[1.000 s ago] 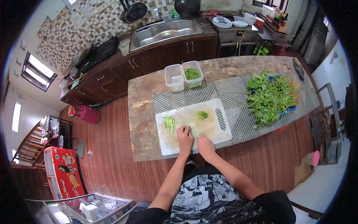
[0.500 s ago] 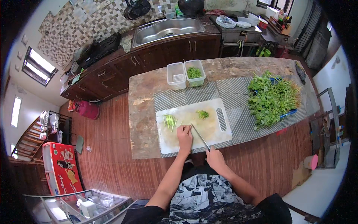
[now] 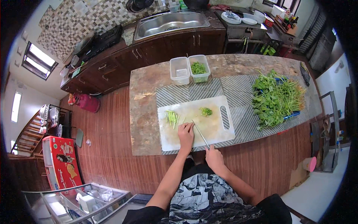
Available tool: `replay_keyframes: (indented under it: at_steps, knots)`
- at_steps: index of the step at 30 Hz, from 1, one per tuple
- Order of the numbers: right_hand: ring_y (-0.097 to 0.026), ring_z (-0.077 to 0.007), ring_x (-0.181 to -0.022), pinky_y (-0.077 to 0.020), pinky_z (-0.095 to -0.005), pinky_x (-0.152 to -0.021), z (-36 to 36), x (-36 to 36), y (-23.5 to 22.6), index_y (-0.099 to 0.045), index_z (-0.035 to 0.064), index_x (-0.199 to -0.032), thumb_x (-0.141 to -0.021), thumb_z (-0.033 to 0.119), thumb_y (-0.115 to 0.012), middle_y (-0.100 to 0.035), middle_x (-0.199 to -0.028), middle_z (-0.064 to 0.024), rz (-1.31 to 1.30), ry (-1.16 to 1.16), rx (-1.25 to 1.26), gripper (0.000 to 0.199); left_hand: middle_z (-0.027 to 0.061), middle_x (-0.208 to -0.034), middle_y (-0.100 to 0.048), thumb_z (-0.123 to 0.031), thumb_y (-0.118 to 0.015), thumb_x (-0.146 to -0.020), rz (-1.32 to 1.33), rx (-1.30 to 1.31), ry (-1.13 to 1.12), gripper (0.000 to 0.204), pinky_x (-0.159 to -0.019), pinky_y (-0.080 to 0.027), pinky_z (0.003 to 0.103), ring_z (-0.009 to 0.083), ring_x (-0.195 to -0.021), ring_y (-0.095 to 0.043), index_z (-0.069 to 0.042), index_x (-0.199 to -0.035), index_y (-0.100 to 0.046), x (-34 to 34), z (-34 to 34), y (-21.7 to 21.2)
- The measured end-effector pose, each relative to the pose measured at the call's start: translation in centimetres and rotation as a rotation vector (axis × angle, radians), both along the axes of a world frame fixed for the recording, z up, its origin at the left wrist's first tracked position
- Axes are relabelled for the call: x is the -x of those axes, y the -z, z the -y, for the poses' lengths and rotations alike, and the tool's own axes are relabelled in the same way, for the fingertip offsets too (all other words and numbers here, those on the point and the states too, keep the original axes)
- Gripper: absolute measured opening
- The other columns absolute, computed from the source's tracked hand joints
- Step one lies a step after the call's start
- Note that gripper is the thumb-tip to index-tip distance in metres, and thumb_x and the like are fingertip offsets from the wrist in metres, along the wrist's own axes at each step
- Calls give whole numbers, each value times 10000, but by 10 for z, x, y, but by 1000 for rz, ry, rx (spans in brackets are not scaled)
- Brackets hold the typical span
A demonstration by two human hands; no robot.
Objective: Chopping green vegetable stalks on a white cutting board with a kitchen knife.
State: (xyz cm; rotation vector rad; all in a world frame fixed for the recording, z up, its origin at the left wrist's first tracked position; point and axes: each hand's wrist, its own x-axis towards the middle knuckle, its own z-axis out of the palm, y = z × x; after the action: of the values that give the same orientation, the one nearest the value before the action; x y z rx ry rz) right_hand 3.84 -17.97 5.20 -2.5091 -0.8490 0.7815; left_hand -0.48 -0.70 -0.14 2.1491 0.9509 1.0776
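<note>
A white cutting board (image 3: 223,127) lies on a striped mat on the stone counter. On it are a row of thin green stems (image 3: 172,117) at the left and a small heap of chopped greens (image 3: 206,111) near the top. My left hand (image 3: 185,133) rests on the board just right of the stems, fingers curled. My right hand (image 3: 213,155) is at the counter's near edge, gripping the handle of a knife (image 3: 200,133) whose blade slants up over the board toward my left hand.
Two clear tubs stand behind the board, one empty (image 3: 179,70), one with chopped greens (image 3: 198,69). A big pile of leafy greens (image 3: 276,98) lies on the right of the counter. A sink (image 3: 170,21) and dark cabinets are beyond.
My right hand has pulled back from the board to the counter's near edge, bringing the knife with it. My left hand has stayed on the board.
</note>
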Motion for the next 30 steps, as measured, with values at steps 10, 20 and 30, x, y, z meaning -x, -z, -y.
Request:
replay_keyframes:
  at_steps: [10, 20, 30]
  knots:
    - [-698, -440, -779, -563, -540, -661, -36, -6, 23, -496, -7, -969, -1025, 243, -531, -686, -800, -255, 75, -78, -7, 259, 145, -906, -651, 6, -721, -824, -4, 14, -4, 119, -776, -505, 403, 322, -866, -612, 9, -942, -731, -5, 0, 2]
    - [-690, -457, -778, -560, -543, -695, -68, -16, 27, -508, -15, -994, -1038, 231, -475, -679, -801, -265, 95, -108, -55, 252, 156, -939, -655, 4, -722, -823, -27, -38, -2, 125, -791, -508, 424, 347, -900, -608, 10, -947, -707, -3, -3, 11]
    - [-689, -453, -748, -551, -561, -668, -21, -31, 25, -510, 0, -1007, -1025, 276, -527, -671, -738, -254, 159, -74, -13, 277, 152, -943, -628, -10, -693, -854, -58, -37, 50, 99, -802, -484, 424, 342, -898, -586, 4, -952, -689, -2, -1, 2]
